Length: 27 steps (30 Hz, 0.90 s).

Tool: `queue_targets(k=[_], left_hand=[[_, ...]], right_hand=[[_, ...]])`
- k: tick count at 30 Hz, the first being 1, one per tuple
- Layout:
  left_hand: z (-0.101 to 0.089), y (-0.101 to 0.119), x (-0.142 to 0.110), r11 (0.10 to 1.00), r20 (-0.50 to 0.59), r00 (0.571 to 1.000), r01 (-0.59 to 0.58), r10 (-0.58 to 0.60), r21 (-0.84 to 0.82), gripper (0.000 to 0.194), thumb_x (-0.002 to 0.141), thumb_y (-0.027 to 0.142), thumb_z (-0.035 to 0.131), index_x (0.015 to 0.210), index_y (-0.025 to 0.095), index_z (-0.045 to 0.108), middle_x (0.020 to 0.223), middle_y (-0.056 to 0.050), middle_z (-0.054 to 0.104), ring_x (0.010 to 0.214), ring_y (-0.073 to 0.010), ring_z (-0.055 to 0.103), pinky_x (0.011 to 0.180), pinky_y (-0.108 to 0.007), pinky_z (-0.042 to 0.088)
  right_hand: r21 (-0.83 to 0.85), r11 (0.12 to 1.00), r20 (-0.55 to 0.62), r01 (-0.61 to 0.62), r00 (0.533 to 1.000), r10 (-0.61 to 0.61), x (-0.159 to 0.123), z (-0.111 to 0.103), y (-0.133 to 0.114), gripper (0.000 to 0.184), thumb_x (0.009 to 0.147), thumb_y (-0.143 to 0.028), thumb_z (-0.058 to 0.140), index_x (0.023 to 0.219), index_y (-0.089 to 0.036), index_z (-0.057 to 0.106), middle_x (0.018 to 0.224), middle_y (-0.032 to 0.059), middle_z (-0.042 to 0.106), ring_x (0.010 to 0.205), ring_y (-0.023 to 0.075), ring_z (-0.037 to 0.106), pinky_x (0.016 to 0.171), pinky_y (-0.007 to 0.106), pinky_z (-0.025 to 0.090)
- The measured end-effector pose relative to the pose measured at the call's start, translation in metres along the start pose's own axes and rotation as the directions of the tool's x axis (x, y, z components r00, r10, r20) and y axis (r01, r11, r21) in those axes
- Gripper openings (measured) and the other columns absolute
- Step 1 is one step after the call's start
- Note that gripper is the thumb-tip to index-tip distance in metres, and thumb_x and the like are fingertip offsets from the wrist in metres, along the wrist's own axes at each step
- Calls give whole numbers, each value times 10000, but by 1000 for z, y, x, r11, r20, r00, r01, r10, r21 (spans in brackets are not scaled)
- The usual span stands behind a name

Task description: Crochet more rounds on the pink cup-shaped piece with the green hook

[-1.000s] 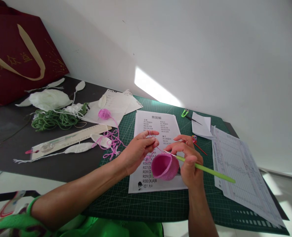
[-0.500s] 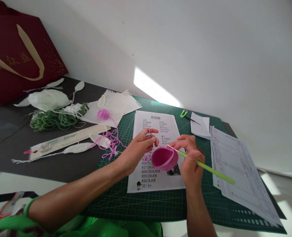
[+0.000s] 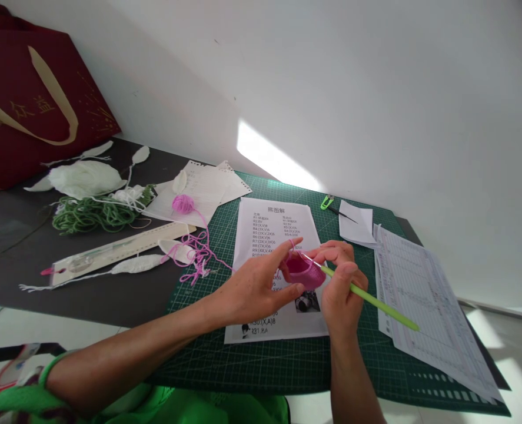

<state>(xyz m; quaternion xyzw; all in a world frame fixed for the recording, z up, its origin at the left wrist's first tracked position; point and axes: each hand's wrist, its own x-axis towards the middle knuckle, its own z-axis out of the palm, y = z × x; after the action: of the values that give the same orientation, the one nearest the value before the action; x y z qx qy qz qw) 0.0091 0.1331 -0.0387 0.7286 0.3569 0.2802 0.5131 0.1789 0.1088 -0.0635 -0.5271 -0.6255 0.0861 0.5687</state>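
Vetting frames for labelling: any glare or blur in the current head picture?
Head view: sunlight blows out part of the wall; milder glare at the far edge of the cutting mat. Same head view: left hand and right hand fairly sharp, fine print on ruled sheets illegible.

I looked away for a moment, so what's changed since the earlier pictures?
The left hand has moved right, to the pink crocheted piece, and seems to have taken hold of its left side. The piece has shifted slightly up and right in view. The right hand still holds the green hook; the pink yarn ball and printed sheet stayed put.
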Motion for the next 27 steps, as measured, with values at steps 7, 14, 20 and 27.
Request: queue_targets(k=[7, 14, 20, 27], left_hand=[[2, 0, 2, 998, 32, 999, 19, -17, -54, 770, 860, 258, 664, 1531, 176, 294, 1253, -138, 654, 1083, -263, 595, 943, -387, 419], [3, -1, 4, 984, 5, 997, 71, -71, -162, 662, 849, 194, 635, 1469, 203, 403, 944, -59, 709, 857, -212, 618, 813, -341, 426], [-1, -2, 6, 948, -12, 993, 108, -116, -299, 595, 841, 196, 630, 1408, 196, 451, 857, -15, 635, 795, -179, 553, 772, -327, 398], [-4, -8, 9, 830, 26, 983, 168, -182, -533, 625, 839, 216, 656, 1415, 180, 414, 899, -36, 620, 733, -148, 513, 682, -305, 385]], right_hand=[[-67, 995, 59, 75, 996, -71, 0, -1, 2, 571, 991, -545, 220, 751, -228, 630, 785, 66, 658, 939, 233, 541, 841, 401, 432], [-80, 993, 87, 82, 993, -75, 0, -2, 3, 553, 994, -536, 232, 742, -226, 613, 765, 56, 648, 932, 229, 532, 834, 397, 415], [-46, 998, 79, 41, 996, -38, 0, -3, 2, 560, 991, -548, 233, 701, -221, 583, 724, 45, 593, 860, 208, 538, 784, 370, 411], [23, 999, 91, -48, 995, 46, 1, -3, 1, 593, 980, -583, 217, 633, -210, 521, 702, 35, 542, 755, 176, 542, 699, 337, 413]])
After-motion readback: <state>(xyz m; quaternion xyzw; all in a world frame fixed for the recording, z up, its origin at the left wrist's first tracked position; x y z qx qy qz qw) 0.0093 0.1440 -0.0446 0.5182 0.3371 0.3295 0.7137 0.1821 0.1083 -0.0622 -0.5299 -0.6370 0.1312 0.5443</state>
